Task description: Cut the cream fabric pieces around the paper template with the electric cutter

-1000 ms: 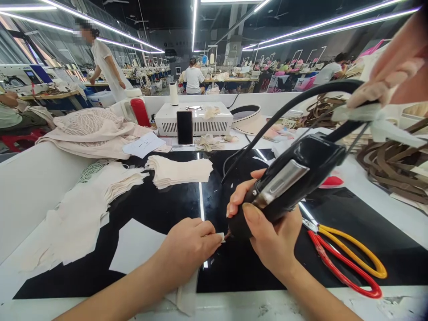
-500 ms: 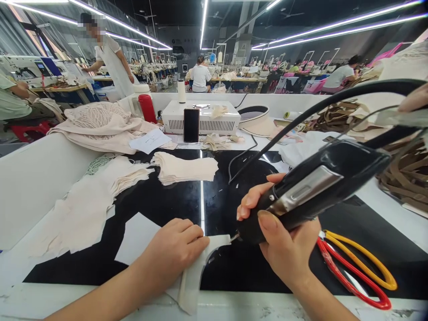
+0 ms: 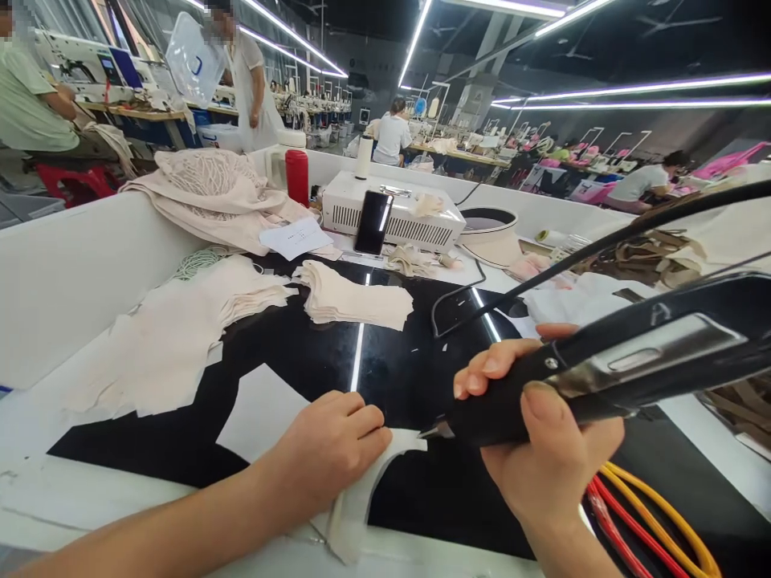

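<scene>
My left hand [image 3: 343, 445] is closed over a pale curved fabric piece [image 3: 367, 490], pressing it near the front edge of the black board [image 3: 446, 490]. My right hand [image 3: 542, 425] is wrapped round a black corded handheld tool [image 3: 614, 361] with a silver plate. The tool's thin metal tip meets or almost meets the fabric's right end, just right of my left fingers. Under my left forearm lies part of a white sheet [image 3: 262, 409]. Beyond it are a stack of cream fabric pieces [image 3: 355, 297] and a larger pile of cream pieces [image 3: 157, 345].
Scissors with red and orange handles [image 3: 650, 522] lie at the lower right. Farther back stand a phone [image 3: 373, 223], a white vented box [image 3: 397, 213] and a red bottle [image 3: 297, 178]. A black cable [image 3: 560, 269] arches over the right side. Several people are in the background.
The view has tilted and shifted. The tool is now larger and farther right in view, its tip still by the fabric's end. A person at the back left now has a clear plastic box beside them.
</scene>
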`<action>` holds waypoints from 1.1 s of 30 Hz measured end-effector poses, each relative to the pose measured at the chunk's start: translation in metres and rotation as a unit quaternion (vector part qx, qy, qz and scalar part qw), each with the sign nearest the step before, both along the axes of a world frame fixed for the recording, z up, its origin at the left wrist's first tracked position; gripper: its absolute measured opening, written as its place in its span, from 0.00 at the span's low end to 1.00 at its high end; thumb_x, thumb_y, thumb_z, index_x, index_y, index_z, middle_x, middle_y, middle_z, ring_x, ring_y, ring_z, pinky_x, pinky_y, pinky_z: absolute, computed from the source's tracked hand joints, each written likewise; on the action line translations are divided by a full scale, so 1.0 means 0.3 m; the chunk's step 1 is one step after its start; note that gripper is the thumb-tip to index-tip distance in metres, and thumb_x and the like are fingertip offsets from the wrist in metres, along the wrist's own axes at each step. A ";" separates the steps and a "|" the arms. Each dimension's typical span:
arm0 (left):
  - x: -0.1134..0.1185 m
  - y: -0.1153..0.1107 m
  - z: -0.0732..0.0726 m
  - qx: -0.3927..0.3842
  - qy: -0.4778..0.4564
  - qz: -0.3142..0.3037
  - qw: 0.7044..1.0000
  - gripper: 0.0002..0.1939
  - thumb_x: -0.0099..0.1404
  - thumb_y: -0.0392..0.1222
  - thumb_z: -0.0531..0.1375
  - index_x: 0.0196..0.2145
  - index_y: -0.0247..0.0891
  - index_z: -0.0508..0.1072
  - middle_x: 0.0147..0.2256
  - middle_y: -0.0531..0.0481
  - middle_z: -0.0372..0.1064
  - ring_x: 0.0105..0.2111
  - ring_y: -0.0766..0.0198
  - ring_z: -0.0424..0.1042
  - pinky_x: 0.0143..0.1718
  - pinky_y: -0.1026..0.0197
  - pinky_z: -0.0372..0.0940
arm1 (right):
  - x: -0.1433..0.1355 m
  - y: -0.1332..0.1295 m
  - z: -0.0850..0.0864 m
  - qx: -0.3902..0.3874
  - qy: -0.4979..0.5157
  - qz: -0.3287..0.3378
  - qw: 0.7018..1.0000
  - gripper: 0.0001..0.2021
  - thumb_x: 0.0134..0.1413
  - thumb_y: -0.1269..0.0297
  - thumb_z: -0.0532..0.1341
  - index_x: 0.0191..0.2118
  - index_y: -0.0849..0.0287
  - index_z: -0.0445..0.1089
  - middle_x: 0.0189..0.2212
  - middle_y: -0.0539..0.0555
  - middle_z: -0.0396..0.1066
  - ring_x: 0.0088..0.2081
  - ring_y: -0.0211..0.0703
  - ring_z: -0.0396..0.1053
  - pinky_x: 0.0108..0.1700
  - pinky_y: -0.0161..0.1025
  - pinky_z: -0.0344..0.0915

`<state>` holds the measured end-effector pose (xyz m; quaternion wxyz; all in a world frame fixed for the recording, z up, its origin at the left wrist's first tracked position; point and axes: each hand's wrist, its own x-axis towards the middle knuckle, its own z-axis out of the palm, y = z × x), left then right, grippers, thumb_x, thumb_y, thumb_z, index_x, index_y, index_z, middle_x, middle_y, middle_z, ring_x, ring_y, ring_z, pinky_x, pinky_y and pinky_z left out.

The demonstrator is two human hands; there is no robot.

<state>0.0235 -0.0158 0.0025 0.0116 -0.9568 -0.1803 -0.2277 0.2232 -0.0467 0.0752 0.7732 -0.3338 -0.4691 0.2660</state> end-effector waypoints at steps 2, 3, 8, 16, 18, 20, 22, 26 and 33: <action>0.005 0.003 -0.004 -0.003 -0.016 0.000 1.000 0.14 0.71 0.21 0.56 0.47 0.35 0.73 0.38 0.50 0.73 0.34 0.60 0.71 0.35 0.56 0.66 | -0.014 0.015 0.001 0.002 0.003 0.002 1.000 0.19 0.57 0.58 0.74 0.51 0.51 0.71 0.30 0.45 0.74 0.26 0.39 0.72 0.28 0.39 0.74; 0.008 0.004 -0.005 -0.002 -0.023 0.000 1.000 0.14 0.70 0.21 0.57 0.47 0.35 0.73 0.37 0.51 0.73 0.34 0.60 0.70 0.34 0.56 0.66 | -0.020 0.021 -0.001 0.001 0.001 0.002 1.000 0.19 0.56 0.58 0.75 0.51 0.51 0.71 0.30 0.45 0.74 0.26 0.39 0.72 0.28 0.39 0.73; 0.016 0.002 -0.008 0.004 -0.018 0.000 1.000 0.12 0.71 0.22 0.57 0.46 0.34 0.74 0.36 0.50 0.72 0.34 0.60 0.70 0.33 0.56 0.65 | -0.036 0.033 -0.018 -0.004 -0.016 0.009 1.000 0.19 0.57 0.59 0.74 0.51 0.50 0.71 0.30 0.45 0.74 0.26 0.40 0.72 0.29 0.40 0.73; 0.020 -0.004 -0.009 0.011 -0.020 0.004 1.000 0.11 0.71 0.22 0.57 0.45 0.34 0.74 0.34 0.51 0.71 0.33 0.60 0.69 0.32 0.56 0.64 | -0.033 0.023 -0.007 -0.020 -0.023 -0.009 1.000 0.17 0.56 0.61 0.73 0.50 0.51 0.71 0.30 0.46 0.74 0.25 0.41 0.72 0.28 0.42 0.75; 0.022 -0.005 -0.006 0.011 -0.025 0.003 1.000 0.12 0.70 0.21 0.57 0.45 0.33 0.74 0.34 0.51 0.71 0.33 0.60 0.69 0.32 0.56 0.64 | -0.023 0.020 0.002 -0.019 -0.016 -0.022 0.999 0.18 0.55 0.60 0.74 0.48 0.51 0.72 0.29 0.45 0.74 0.25 0.41 0.71 0.27 0.42 0.74; 0.023 -0.005 -0.003 0.014 -0.029 0.000 0.999 0.12 0.69 0.21 0.57 0.45 0.32 0.74 0.34 0.51 0.72 0.32 0.60 0.68 0.31 0.56 0.63 | -0.013 0.016 0.009 -0.014 -0.004 -0.032 0.999 0.18 0.53 0.60 0.75 0.47 0.51 0.72 0.28 0.45 0.73 0.24 0.40 0.70 0.26 0.41 0.73; 0.022 -0.003 -0.002 0.017 -0.031 0.000 0.999 0.13 0.69 0.20 0.57 0.45 0.32 0.74 0.34 0.50 0.72 0.32 0.60 0.68 0.31 0.56 0.63 | -0.006 0.013 0.009 -0.013 0.000 -0.036 0.999 0.18 0.53 0.60 0.75 0.47 0.51 0.72 0.28 0.45 0.73 0.24 0.40 0.70 0.26 0.40 0.73; 0.021 0.002 -0.010 0.027 -0.034 0.000 0.999 0.14 0.68 0.18 0.57 0.44 0.32 0.74 0.34 0.51 0.72 0.30 0.61 0.67 0.30 0.56 0.62 | -0.006 0.012 -0.004 -0.009 -0.009 -0.030 0.999 0.19 0.54 0.59 0.75 0.48 0.52 0.71 0.28 0.45 0.73 0.24 0.40 0.70 0.26 0.40 0.73; 0.015 -0.002 -0.016 0.018 -0.033 0.002 0.999 0.14 0.69 0.20 0.58 0.46 0.32 0.73 0.36 0.50 0.73 0.32 0.60 0.69 0.32 0.56 0.63 | -0.012 0.009 0.006 -0.027 -0.004 -0.035 0.999 0.16 0.55 0.61 0.74 0.47 0.51 0.72 0.28 0.45 0.74 0.24 0.41 0.71 0.27 0.42 0.74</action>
